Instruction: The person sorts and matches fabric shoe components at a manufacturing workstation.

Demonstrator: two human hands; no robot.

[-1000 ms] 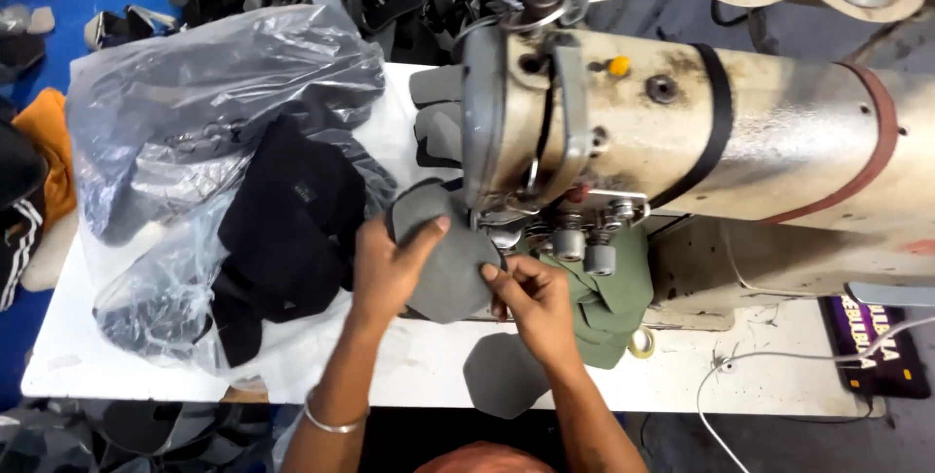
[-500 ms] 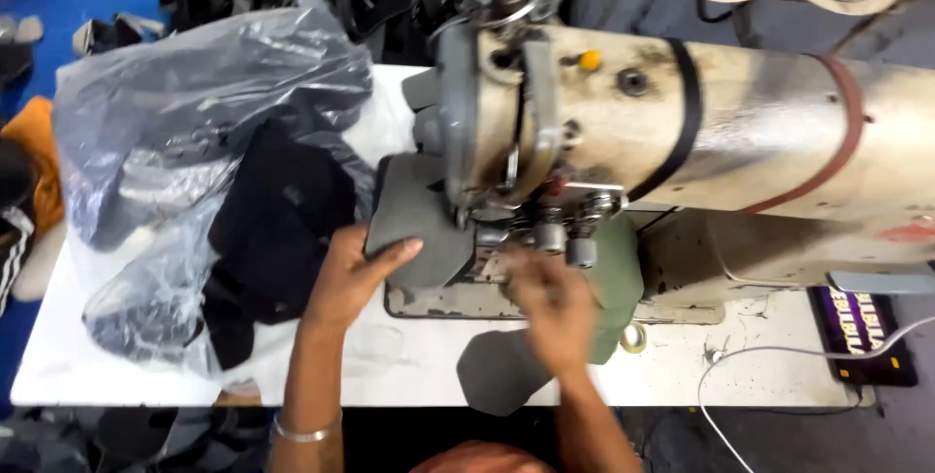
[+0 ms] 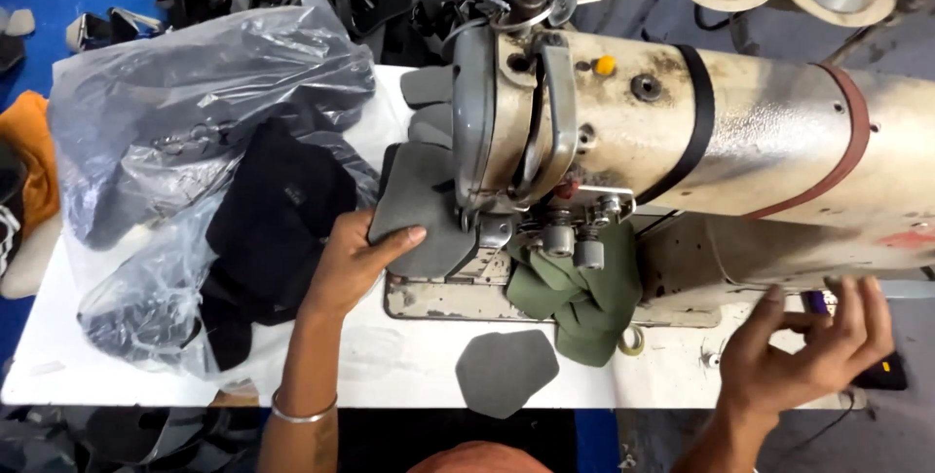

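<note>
Pressing flat grey felt piece (image 3: 421,208), left hand (image 3: 353,264).

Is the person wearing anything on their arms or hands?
The left hand and right hand wear no gloves or rings that I can see. Both forearms are bare, with no sleeves in view. A thin silver bangle circles the left wrist.

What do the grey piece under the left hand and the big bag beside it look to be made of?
Grey piece: looks like matte, soft sheet, maybe felt or foam-backed fabric; flat, no sheen, clean-cut edge. The left hand presses on it.
Bag: thin clear plastic film; glossy, crinkled, with dark pieces showing through it.
</note>
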